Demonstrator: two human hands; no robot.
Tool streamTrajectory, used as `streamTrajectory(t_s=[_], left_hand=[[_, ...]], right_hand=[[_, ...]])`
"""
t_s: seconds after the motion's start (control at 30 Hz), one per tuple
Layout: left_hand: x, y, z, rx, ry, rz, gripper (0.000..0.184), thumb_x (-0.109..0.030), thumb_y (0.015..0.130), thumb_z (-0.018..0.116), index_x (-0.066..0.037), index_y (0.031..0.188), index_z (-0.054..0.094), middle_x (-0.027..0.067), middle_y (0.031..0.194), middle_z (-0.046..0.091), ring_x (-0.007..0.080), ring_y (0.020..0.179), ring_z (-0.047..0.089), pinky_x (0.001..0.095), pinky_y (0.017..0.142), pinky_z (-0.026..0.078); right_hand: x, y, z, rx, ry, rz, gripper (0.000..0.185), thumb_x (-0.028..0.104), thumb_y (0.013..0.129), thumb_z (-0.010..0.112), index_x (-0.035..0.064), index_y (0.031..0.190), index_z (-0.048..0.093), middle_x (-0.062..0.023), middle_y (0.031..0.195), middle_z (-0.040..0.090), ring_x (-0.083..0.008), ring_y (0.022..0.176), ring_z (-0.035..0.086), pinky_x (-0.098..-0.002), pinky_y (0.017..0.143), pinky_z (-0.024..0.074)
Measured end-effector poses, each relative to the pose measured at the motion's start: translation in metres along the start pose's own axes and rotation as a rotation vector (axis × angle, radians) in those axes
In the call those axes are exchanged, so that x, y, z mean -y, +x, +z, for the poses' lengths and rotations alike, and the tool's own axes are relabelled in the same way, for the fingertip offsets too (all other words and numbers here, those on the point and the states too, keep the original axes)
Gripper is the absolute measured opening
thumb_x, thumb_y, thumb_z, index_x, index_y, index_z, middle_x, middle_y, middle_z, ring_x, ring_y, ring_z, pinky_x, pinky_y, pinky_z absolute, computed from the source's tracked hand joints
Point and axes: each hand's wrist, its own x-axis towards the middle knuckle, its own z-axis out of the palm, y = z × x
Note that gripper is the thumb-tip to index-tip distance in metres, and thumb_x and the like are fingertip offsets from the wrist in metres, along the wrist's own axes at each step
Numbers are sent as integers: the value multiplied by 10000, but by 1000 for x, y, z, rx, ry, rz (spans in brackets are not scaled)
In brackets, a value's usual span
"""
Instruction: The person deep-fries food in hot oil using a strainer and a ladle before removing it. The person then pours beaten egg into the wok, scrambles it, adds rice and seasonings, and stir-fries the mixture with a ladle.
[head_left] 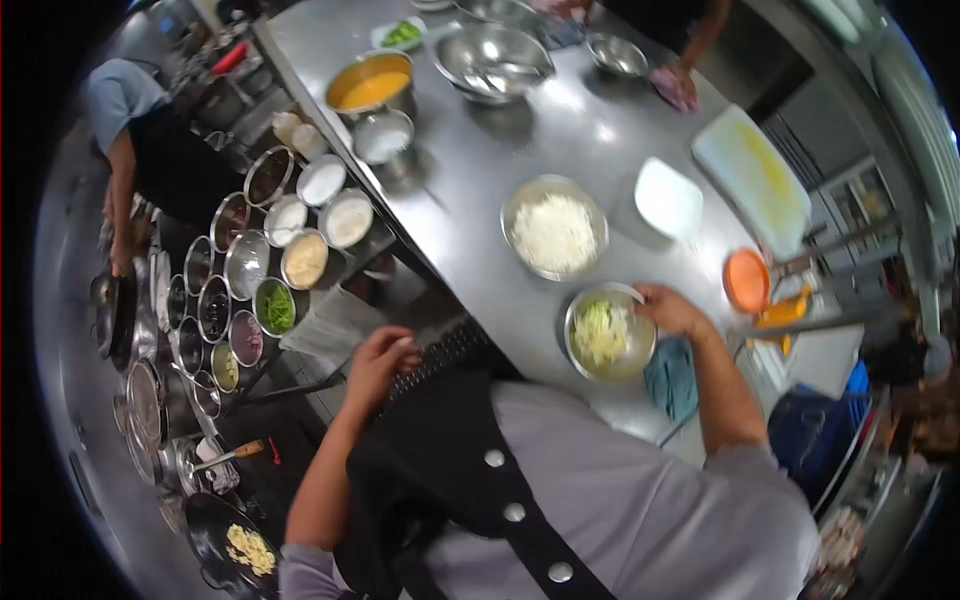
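Observation:
My right hand [668, 308] grips the right rim of a steel bowl [640, 350], thumb and fingers around the edge. Shredded pale green vegetable [599, 334] lies in that bowl, mostly on its left side. The bowl is at the near edge of the steel table, beside a folded teal cloth [671, 380]. In the air left of the table edge, my left hand [383, 362] is raised with its fingers curled in, and no object shows in it. Just beyond the vegetable bowl stands a steel bowl [508, 215] of white rice-like food [553, 233].
A white square dish [669, 199], cutting board [752, 180] and orange bowl [746, 280] are on the right. Several ingredient containers [246, 264] stand left, near a wok [205, 535] with yellow food. One person [150, 150] works at the left; another's hand [680, 84] holds a pink cloth.

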Motion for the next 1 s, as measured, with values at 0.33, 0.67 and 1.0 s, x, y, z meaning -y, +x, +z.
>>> streamTrajectory(t_s=[0.33, 0.67, 1.0], left_hand=[[-78, 149, 161, 231, 148, -148, 340, -212, 955, 658, 15, 1175, 530, 138, 976, 625, 253, 760, 691, 372, 609, 624], [-28, 45, -22, -277, -228, -8, 194, 5, 858, 615, -9, 1051, 621, 97, 882, 659, 242, 724, 718, 391, 565, 645], [120, -199, -152, -899, -715, 4, 291, 40, 830, 540, 20, 1111, 614, 133, 956, 684, 241, 816, 700, 397, 606, 616]], right_hand=[[23, 17, 27, -54, 44, -61, 150, 125, 963, 642, 20, 1062, 682, 26, 869, 657, -79, 798, 557, -262, 742, 472], [51, 60, 73, -270, 505, -80, 276, 277, 1056, 535, 33, 1128, 642, -34, 874, 676, -108, 688, 596, -289, 625, 500], [173, 124, 322, 188, 406, -201, 237, 166, 1020, 595, 18, 1205, 591, -88, 867, 664, -167, 665, 649, -271, 555, 517]])
